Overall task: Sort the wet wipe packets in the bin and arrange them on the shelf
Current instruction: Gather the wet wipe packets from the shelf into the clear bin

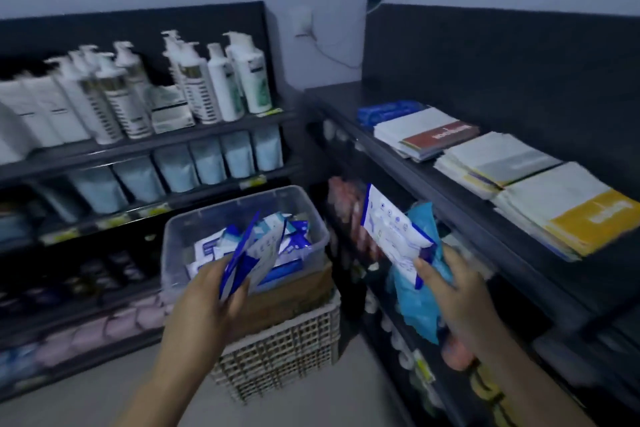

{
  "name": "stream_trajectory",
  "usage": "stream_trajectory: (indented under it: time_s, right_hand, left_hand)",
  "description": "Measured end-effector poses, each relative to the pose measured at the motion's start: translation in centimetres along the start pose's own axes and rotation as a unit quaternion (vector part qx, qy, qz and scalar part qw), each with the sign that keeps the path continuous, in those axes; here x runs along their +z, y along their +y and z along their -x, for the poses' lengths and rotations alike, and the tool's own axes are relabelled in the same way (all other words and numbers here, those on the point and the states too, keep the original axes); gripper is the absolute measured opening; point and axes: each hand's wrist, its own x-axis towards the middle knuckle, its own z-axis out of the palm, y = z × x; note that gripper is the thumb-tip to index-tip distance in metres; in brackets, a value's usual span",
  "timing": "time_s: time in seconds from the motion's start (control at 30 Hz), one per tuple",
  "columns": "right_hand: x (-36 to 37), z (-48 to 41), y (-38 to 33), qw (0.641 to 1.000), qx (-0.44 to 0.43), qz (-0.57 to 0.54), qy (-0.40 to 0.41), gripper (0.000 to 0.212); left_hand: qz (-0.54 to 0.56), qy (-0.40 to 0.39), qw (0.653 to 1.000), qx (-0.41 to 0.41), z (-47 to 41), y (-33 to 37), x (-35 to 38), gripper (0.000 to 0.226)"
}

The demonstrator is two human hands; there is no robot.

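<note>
A clear plastic bin [311,215] holds several blue-and-white wet wipe packets [294,236]. It stands on a cardboard box over a wicker crate. My left hand [207,298] grips a few packets [252,253] fanned upright just in front of the bin. My right hand [453,291] holds one white-and-blue packet [391,232] by its lower end, raised beside the dark right-hand shelf [485,218]. Teal packets [419,295] sit on the shelf level behind that hand.
The right shelf top carries flat stacks of white, red and yellow packs [519,163] and a blue pack [388,111]. The left shelf [138,146] holds white pump bottles [194,80] and light blue pouches [207,163]. The wicker crate [287,350] stands on a pale floor.
</note>
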Motion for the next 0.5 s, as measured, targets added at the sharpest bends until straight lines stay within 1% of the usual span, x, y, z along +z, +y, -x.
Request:
stream_trajectory:
  time_s: [0.1, 0.2, 0.3, 0.37, 0.43, 0.5]
  right_hand:
    - [4.7, -3.1, 0.2, 0.996, 0.017, -0.016, -0.085, 0.024]
    - [9.0, -6.6, 1.3, 0.988, 0.018, -0.022, -0.155, 0.028]
    - [12.8, -11.0, 2.4, 0.981, 0.004, -0.006, -0.194, 0.028]
    - [15.2, -14.4, 3.0, 0.977, -0.002, 0.023, -0.212, 0.027]
    - [17.5, -17.8, 3.5, 0.969, -0.022, 0.067, -0.236, 0.032]
    - [19.6, -20.8, 4.1, 0.959, -0.044, 0.093, -0.263, 0.037]
  left_hand:
    - [-0.026, 0.015, 0.999, -0.043, -1.5, -3.2, -0.9, 0.036]
    - [-0.064, 0.007, 0.995, -0.077, -3.4, -5.2, -1.0, 0.036]
    - [-0.111, -0.004, 0.99, -0.084, -6.0, -7.1, -0.4, 0.041]
    - [-0.14, -0.002, 0.986, -0.093, -8.2, -8.3, 0.3, 0.042]
    - [-0.166, -0.005, 0.98, -0.108, -10.6, -9.2, 1.3, 0.042]
    - [-0.193, -0.028, 0.973, -0.122, -12.7, -10.0, 2.9, 0.043]
